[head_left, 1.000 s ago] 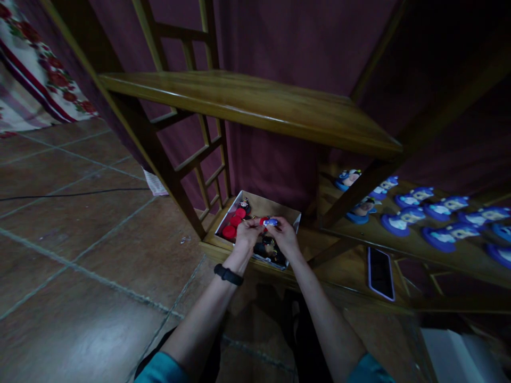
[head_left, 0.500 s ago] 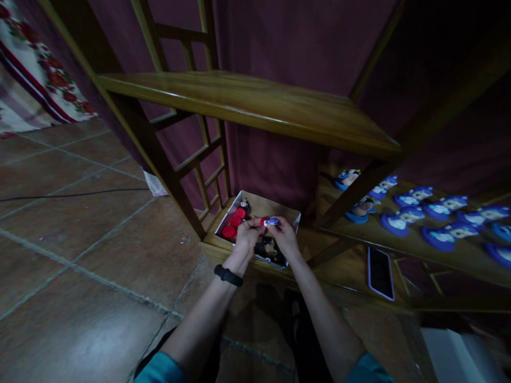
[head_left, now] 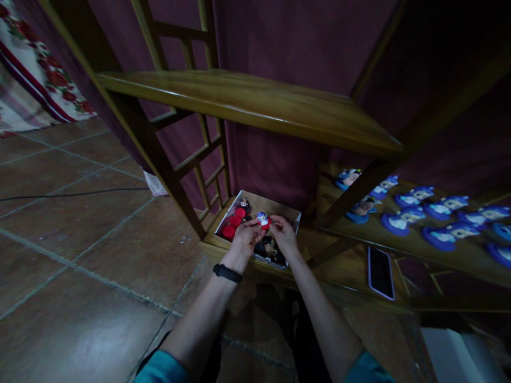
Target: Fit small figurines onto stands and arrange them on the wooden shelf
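A small figurine [head_left: 262,218] with a blue top, white body and red base is held upright between my two hands, above an open box [head_left: 275,200]. My left hand [head_left: 246,235] grips the base from the left, fingers closed. On the right side, my right hand [head_left: 284,234] pinches the edge of the same base. Inside the box, round red pieces [head_left: 229,231] lie at the left, and a dark figurine [head_left: 245,205] stands in the back corner. Several black and gold pieces [head_left: 268,248] lie in the front part, partly hidden by my hands.
The box sits on a low wooden shelf, under a higher wooden board [head_left: 247,101]. To the right, several blue and white figurines [head_left: 403,218] stand in rows on another shelf. A phone [head_left: 380,272] lies on the low ledge. A slanted wooden post [head_left: 359,194] divides the shelves.
The figurine has turned from lying sideways to upright, its red base now facing down. It has shifted slightly left. Both hands remain over the box.
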The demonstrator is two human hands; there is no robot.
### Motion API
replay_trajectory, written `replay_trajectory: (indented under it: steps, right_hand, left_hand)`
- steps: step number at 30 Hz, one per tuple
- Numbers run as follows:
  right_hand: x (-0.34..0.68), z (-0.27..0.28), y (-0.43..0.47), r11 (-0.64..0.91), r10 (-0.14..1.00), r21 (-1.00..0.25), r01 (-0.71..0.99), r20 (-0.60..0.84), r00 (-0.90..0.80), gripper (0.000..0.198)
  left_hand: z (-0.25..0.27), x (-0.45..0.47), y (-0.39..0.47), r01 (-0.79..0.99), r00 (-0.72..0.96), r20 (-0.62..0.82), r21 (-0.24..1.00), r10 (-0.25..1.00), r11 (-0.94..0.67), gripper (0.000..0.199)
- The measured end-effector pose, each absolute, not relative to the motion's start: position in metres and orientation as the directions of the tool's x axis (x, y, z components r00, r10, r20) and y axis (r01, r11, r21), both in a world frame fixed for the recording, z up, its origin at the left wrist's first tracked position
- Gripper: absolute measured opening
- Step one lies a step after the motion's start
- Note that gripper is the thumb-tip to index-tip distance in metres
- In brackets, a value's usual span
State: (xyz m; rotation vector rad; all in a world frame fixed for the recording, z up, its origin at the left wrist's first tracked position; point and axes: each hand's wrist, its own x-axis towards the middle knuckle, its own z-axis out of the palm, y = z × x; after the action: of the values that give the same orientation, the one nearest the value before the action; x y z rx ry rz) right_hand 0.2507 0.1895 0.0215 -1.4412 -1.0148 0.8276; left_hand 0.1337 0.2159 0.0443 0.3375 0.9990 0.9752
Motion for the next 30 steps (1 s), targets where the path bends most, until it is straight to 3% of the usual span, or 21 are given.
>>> replay_trajectory:
  steps: [11,30]
  right_hand:
    - [0.251,0.01,0.193,0.032,0.949,-0.993,0.114,0.066,0.309,0.022]
    - [0.252,0.015,0.191,0.002,0.946,-0.986,0.169,0.057,0.318,0.02]
  left_hand:
    - [0.043,0.132,0.218,-0.488,0.243,-0.544,0.647,0.803,0.586,0.024]
    - [0.047,0.136,0.215,-0.489,0.194,-0.527,0.679,0.827,0.547,0.019]
